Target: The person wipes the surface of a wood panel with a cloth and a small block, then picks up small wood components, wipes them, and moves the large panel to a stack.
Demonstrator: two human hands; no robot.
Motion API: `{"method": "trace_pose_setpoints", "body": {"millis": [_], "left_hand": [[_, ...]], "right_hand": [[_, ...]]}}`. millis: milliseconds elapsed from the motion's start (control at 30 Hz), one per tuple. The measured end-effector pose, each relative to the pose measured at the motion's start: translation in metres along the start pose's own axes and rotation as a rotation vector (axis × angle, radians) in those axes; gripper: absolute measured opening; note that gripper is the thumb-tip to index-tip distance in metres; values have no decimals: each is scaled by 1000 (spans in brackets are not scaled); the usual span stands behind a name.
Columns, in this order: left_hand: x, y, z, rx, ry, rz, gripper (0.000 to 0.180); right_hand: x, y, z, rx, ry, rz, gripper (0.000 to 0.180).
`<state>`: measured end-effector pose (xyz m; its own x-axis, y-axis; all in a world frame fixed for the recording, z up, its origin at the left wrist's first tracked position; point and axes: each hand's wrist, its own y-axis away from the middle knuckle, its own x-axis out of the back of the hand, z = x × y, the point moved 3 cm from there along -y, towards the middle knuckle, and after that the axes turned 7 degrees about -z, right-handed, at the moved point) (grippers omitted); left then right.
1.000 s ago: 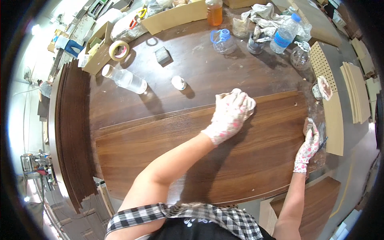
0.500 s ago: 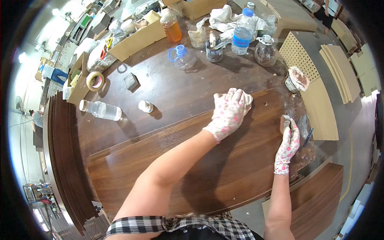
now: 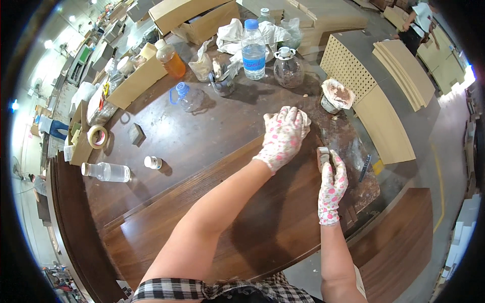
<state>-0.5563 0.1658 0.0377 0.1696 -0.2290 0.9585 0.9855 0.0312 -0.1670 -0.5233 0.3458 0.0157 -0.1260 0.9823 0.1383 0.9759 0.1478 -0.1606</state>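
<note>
A long brown wooden board (image 3: 202, 217) lies on the dark table. My left hand (image 3: 284, 137), in a white glove with pink flowers, presses down near the board's far right corner. Its fingers are curled closed, and what is beneath the palm is hidden. At the board's right end my right hand (image 3: 332, 184), gloved alike, grips a small brown block (image 3: 324, 158) with a pale end between thumb and fingers. Right of that hand, a dark, thin tool (image 3: 365, 168) lies on the stained table edge. A tub with a brown-smeared white lining (image 3: 336, 97) stands beyond it.
Bottles stand at the back: a blue-capped water bottle (image 3: 253, 55), a round jar (image 3: 288, 70) and an amber bottle (image 3: 171, 60). On the left are a clear bottle (image 3: 108, 172), a small white bottle (image 3: 153, 162), a dark block (image 3: 136, 134) and a tape roll (image 3: 97, 137).
The view has turned, so the table things sit farther left in it. Both hands stay at the board's right end, the right one keeping its block. A person in the background shows more fully.
</note>
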Motion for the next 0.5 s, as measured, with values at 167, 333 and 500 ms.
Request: {"method": "trace_pose_setpoints", "body": {"millis": [167, 333, 500], "left_hand": [[-12, 88, -51, 60, -138, -47, 42], [15, 52, -18, 31, -8, -49, 37], [9, 25, -5, 52, 32, 93, 26]], "right_hand": [[3, 1, 8, 27, -55, 17, 32], [5, -4, 10, -14, -44, 65, 31], [-10, -8, -9, -16, -206, -29, 29]]}}
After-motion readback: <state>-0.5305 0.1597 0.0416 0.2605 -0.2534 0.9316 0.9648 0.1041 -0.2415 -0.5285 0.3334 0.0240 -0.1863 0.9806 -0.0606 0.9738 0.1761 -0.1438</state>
